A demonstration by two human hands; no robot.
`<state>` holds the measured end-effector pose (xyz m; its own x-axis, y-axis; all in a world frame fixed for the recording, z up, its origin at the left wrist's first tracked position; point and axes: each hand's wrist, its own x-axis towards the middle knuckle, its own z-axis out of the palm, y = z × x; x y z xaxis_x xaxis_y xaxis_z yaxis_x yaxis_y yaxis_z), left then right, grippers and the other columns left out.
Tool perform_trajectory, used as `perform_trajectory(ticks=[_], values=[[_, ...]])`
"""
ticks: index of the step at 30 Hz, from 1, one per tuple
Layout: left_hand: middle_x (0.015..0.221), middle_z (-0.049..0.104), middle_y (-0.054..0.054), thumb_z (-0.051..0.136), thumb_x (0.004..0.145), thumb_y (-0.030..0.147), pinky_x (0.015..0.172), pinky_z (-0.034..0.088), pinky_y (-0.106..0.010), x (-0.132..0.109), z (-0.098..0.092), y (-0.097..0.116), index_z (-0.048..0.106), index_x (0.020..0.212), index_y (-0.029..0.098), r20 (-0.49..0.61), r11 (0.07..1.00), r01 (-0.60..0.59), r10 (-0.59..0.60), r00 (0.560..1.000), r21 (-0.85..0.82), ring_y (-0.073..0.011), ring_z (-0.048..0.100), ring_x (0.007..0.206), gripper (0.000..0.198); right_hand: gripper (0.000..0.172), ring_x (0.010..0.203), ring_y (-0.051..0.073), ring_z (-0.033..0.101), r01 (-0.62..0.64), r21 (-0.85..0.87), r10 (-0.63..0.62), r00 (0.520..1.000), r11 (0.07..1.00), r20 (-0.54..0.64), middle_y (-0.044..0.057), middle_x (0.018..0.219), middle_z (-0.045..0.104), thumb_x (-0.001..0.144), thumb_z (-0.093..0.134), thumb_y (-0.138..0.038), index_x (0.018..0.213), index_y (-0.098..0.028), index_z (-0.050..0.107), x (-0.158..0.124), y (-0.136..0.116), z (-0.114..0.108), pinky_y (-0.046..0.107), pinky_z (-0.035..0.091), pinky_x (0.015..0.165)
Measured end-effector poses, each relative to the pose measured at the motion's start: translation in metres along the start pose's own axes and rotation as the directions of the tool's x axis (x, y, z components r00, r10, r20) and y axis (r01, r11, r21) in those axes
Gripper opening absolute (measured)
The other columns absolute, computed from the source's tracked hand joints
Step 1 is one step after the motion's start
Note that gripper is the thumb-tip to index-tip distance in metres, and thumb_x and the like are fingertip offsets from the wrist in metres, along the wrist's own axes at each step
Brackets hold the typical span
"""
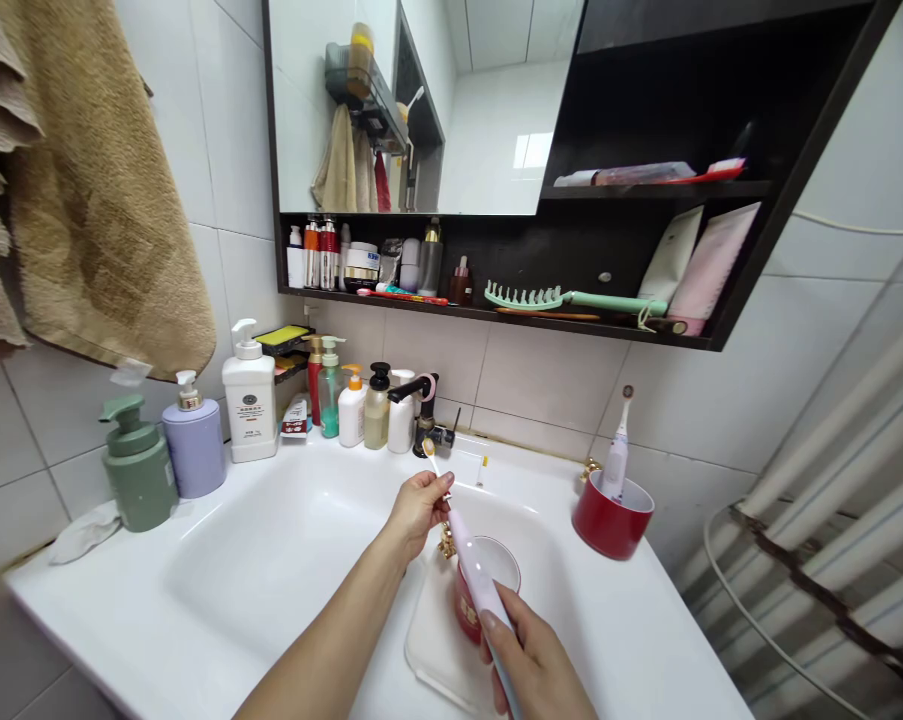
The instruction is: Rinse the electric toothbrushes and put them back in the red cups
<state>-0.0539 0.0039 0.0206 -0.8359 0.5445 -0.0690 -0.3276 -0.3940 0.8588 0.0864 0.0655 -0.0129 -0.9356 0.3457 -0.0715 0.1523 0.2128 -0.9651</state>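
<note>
Over the sink (331,530), my right hand (530,645) grips the pale pink handle of an electric toothbrush (470,560), which slants up and away. My left hand (419,510) pinches the white brush head (431,453) at its neck between thumb and fingers. A bit of dark shaft shows between head and handle; whether they are joined, I cannot tell. Beneath the handle, partly hidden by it, a red cup (468,612) with a gold handle stands on a flat white tray-like piece (436,650).
A red cup (608,525) holding another electric toothbrush (617,455) stands on the right counter. Behind the sink is a black faucet (421,405). Several pump bottles (252,400) line the back and left rim. A dark cabinet shelf (526,312) with toiletries and a green hairbrush hangs above.
</note>
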Motion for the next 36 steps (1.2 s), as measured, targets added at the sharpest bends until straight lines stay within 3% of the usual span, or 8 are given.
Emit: perform_trajectory(ticks=[3,8,17,25,31,36], values=[[0.043,0.038,0.007,0.062,0.047,0.032,0.042,0.031,-0.015,-0.002,0.003,-0.001,0.038,0.049,0.014,0.017,0.999,-0.025,0.025,1.000,0.028,-0.0016,0.035,0.039,0.030,0.045,0.032,0.004,0.035,0.027,-0.027,-0.029,0.997,0.999,-0.069,-0.005,0.054,0.041,0.067,0.036,-0.043,0.102,-0.014,0.038,0.000,0.000,0.000,0.018,0.029,0.033],[0.051,0.047,0.002,0.057,0.051,0.039,0.047,0.034,-0.018,-0.009,0.011,-0.001,0.044,0.055,0.013,0.083,0.998,0.034,-0.037,0.996,0.044,-0.0063,0.045,0.048,0.029,0.047,0.032,0.005,0.035,0.039,0.063,-0.034,0.997,0.997,-0.076,-0.004,0.053,0.040,0.066,0.038,-0.044,0.101,-0.013,0.040,0.000,-0.003,0.000,0.019,0.030,0.032],[0.050,0.048,0.002,0.055,0.054,0.038,0.049,0.036,-0.022,-0.011,0.019,-0.007,0.042,0.059,0.013,0.118,0.998,0.042,-0.035,0.992,-0.057,-0.0086,0.047,0.048,0.028,0.051,0.034,0.006,0.034,0.128,-0.054,-0.134,0.980,0.990,-0.147,-0.005,0.047,0.041,0.066,0.038,-0.046,0.104,-0.012,0.039,0.002,0.002,-0.002,0.021,0.032,0.037],[0.046,0.045,0.004,0.055,0.056,0.037,0.049,0.035,-0.023,-0.013,0.022,-0.009,0.040,0.058,0.015,0.200,0.986,0.084,-0.054,0.978,-0.142,-0.0082,0.046,0.044,0.027,0.051,0.026,0.003,0.030,0.027,0.254,-0.051,0.994,0.967,0.092,-0.005,0.050,0.038,0.065,0.035,-0.052,0.098,-0.014,0.042,0.002,-0.001,-0.003,0.017,0.022,0.026],[0.048,0.048,0.002,0.054,0.057,0.036,0.052,0.038,-0.025,-0.014,0.024,-0.007,0.040,0.058,0.014,0.204,0.992,0.058,-0.034,0.978,-0.116,-0.0089,0.048,0.044,0.026,0.051,0.031,0.005,0.031,0.128,0.070,-0.122,0.989,0.989,-0.087,-0.007,0.046,0.036,0.065,0.039,-0.048,0.103,-0.014,0.038,0.000,-0.004,-0.002,0.019,0.029,0.032],[0.048,0.048,0.002,0.053,0.059,0.034,0.053,0.038,-0.026,-0.017,0.024,-0.004,0.040,0.058,0.014,0.234,0.985,0.099,-0.064,0.970,-0.140,-0.0091,0.048,0.045,0.023,0.041,0.026,0.003,0.032,-0.037,0.348,-0.021,0.987,0.937,0.161,-0.006,0.050,0.040,0.067,0.034,-0.050,0.088,-0.015,0.042,-0.001,-0.007,-0.002,0.016,0.023,0.027]])
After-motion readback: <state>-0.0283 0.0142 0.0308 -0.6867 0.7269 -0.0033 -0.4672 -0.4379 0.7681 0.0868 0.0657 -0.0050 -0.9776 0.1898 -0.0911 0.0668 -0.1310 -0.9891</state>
